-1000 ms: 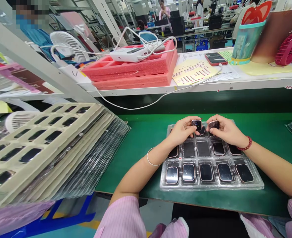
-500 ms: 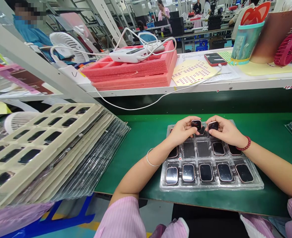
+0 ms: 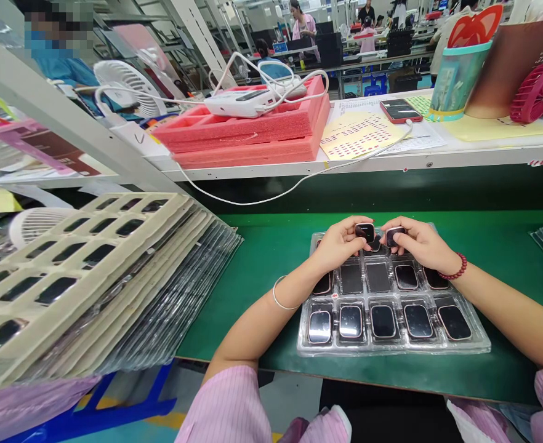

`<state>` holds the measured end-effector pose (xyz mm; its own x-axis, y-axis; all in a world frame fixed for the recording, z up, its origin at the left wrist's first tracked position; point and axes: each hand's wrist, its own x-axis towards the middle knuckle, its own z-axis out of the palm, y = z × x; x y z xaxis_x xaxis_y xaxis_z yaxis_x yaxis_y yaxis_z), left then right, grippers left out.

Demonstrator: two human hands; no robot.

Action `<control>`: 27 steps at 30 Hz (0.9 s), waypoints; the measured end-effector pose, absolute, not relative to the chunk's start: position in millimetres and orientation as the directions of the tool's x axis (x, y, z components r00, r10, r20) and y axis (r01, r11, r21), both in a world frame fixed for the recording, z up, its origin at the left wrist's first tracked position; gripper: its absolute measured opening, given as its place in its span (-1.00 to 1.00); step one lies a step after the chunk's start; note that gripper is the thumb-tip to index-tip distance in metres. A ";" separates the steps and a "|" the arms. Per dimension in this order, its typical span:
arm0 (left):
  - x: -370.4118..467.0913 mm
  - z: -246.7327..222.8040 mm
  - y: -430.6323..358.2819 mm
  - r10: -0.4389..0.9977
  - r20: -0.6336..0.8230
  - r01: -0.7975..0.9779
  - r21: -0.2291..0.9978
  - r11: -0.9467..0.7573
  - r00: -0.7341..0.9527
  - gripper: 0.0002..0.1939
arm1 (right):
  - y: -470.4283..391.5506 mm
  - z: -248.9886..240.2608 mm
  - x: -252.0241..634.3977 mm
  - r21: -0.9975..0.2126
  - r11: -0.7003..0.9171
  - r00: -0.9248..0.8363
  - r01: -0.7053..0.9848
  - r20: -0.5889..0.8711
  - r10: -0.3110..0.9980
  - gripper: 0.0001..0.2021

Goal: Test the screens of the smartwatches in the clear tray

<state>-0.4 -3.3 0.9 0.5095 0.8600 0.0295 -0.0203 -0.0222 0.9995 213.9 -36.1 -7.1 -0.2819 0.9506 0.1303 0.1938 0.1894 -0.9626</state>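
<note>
The fingers of the left hand (image 3: 336,246) pinch a small dark-screened device (image 3: 365,231) at its left and lower edges, its glossy screen facing back toward the wearer. The fingers of the right hand (image 3: 422,241) grip a second device (image 3: 393,234), just right of the left fingertips and apart from the first; its screen also faces the wearer but sits at a slant, top leaning left. The long axis of either is hard to tell at this size and angle. Both are held above the far part of a clear tray (image 3: 394,349), which rests on the green worktop (image 3: 262,258) under the fingers. Nearer the wearer than the fingers, a front row of devices (image 3: 383,321) lies screen up in its compartments, long axes running roughly away from the wearer, the rightmost skewed. Another device (image 3: 374,245) shows in the tray between and just below the two sets of fingertips. Compared with half a second ago, the right-hand device is turned and shifted slightly left, and the right thumb covers more of its face; the left fingers, their device and the tray look unchanged. Well left of the fingers stands a stack of trays (image 3: 84,246).
</note>
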 end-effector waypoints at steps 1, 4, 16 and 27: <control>-0.3 0.9 -3.2 0.860 0.031 -0.020 1.000 -0.024 0.509 -0.56 | -36.4 -6.4 213.4 -0.961 0.197 -0.282 0.194 0.138 0.950 -0.77; 0.0 0.6 -2.8 0.862 0.034 -0.024 0.999 -0.026 0.506 -0.57 | -37.5 -4.0 211.6 -0.951 0.241 -0.285 0.192 0.181 0.941 -0.73; 0.1 -0.1 -2.7 0.859 0.036 -0.033 0.999 -0.022 0.511 -0.56 | -36.4 -7.6 212.4 -0.931 0.315 -0.287 0.186 0.256 0.923 -0.79; 0.3 -1.1 -2.4 0.858 0.033 -0.032 0.999 -0.020 0.513 -0.52 | -40.0 -2.8 212.5 -0.916 0.337 -0.294 0.220 0.267 0.918 -0.75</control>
<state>0.3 -2.4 -1.1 0.5133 0.8576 0.0334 -0.0319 -0.0198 0.9993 212.5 -40.0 -2.8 -0.2938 0.9178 0.2669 0.2195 0.3365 -0.9157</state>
